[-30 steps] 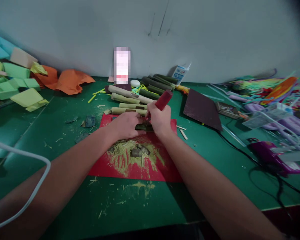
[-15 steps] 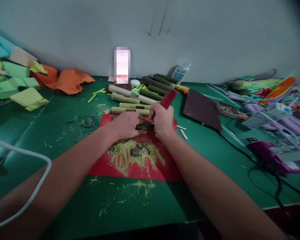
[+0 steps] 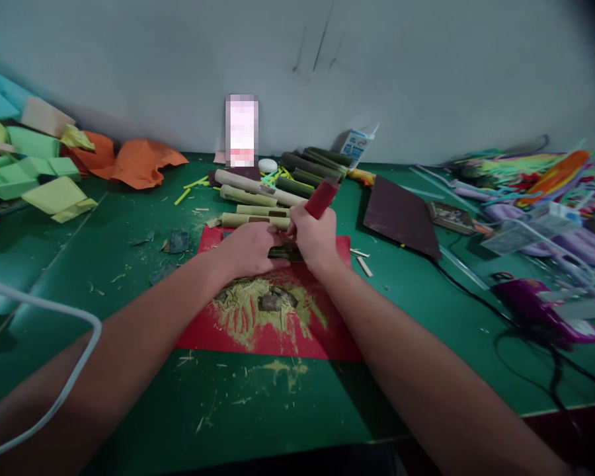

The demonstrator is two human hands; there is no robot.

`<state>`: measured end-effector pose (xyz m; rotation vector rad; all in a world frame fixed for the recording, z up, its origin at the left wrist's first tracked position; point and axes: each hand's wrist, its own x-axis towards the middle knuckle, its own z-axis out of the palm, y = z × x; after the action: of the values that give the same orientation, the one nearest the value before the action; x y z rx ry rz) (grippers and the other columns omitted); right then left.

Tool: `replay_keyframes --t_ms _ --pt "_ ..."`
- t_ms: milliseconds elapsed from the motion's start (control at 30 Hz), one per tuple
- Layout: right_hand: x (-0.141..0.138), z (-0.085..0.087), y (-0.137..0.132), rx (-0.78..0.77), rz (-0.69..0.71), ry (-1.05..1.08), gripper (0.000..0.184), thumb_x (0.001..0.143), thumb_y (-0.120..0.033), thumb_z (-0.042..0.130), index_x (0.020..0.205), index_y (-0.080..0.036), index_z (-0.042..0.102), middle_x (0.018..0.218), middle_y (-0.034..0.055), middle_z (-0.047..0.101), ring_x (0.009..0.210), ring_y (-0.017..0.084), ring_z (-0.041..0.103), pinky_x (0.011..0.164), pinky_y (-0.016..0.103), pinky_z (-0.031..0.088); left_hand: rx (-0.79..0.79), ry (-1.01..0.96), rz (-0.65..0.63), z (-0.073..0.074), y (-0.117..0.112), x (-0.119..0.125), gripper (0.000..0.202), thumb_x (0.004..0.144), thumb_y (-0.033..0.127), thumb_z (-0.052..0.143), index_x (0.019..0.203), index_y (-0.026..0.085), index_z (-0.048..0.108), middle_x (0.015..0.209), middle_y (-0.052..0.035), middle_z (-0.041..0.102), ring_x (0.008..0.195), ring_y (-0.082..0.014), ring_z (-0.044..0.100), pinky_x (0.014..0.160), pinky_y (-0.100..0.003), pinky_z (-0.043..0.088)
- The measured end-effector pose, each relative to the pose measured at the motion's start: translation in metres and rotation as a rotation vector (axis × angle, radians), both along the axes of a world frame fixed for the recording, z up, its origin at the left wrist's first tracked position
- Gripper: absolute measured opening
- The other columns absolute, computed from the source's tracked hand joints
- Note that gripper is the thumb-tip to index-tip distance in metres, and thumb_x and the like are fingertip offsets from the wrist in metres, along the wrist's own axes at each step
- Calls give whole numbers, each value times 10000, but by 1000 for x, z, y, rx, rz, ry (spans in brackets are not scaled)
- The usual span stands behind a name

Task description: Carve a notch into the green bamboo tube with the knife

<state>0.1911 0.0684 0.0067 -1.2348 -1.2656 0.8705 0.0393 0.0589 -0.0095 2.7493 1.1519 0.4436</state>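
Note:
My left hand (image 3: 250,251) presses a green bamboo tube (image 3: 283,254) down over the red mat (image 3: 213,338), its fingers closed around it. A red-handled tool (image 3: 322,196) is in the fist of my right hand (image 3: 314,237), handle slanting up and to the right. Its working end is down at the bamboo by my left fingertips, hidden by my hands. In front of the tube, yellowish shavings and dust (image 3: 242,317) cover the mat. Some dark cut pieces (image 3: 276,301) lie among them.
Several pale bamboo tubes (image 3: 248,196), some notched, lie behind my hands, with green ones (image 3: 310,162) beyond. A dark board (image 3: 401,215) and a purple device (image 3: 540,307) with a cable are at right. Folded papers (image 3: 24,165) fill the left. A white cable (image 3: 92,357) crosses my left forearm.
My right hand, with the red-handled tool, has shifted slightly left along the bamboo tube toward my left hand. The left hand keeps its place.

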Motion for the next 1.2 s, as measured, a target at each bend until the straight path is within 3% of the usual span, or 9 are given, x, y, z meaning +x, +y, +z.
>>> replay_keyframes --t_ms 133,333,667,933,1200 --pt "-2 1 2 -2 7 45 189 676 -251 554 533 -249 429 429 -65 410 430 96 396 437 253 316 1 -16 -30 1 0 0 391 921 445 676 1193 178 764 1140 -118 754 1069 -309 695 940 -435 547" --pt "3 -3 2 -22 -52 136 181 672 -236 528 508 -245 452 434 -54 418 428 103 388 427 260 324 5 103 42 5 -2 2 473 942 489 628 1287 184 737 1020 -121 738 958 -293 697 828 -392 539" --pt "1 -1 0 0 -22 -6 198 710 -263 552 534 -237 463 467 -40 472 460 98 433 451 254 348 -2 83 35 5 -2 2 401 940 464 641 1152 152 777 1052 -141 739 1016 -320 688 866 -426 550" --pt "1 1 -2 -33 13 57 177 663 -253 539 523 -251 431 432 -61 410 426 101 397 424 256 319 4 3 -11 -1 1 -2 380 932 462 649 1182 201 768 1058 -102 755 1001 -285 696 867 -393 543" --pt "3 -3 2 28 -43 67 186 685 -255 543 518 -238 462 475 -31 476 499 115 430 463 253 344 0 73 26 4 -2 0 429 947 470 623 1219 166 758 1048 -128 731 998 -293 680 859 -394 536"
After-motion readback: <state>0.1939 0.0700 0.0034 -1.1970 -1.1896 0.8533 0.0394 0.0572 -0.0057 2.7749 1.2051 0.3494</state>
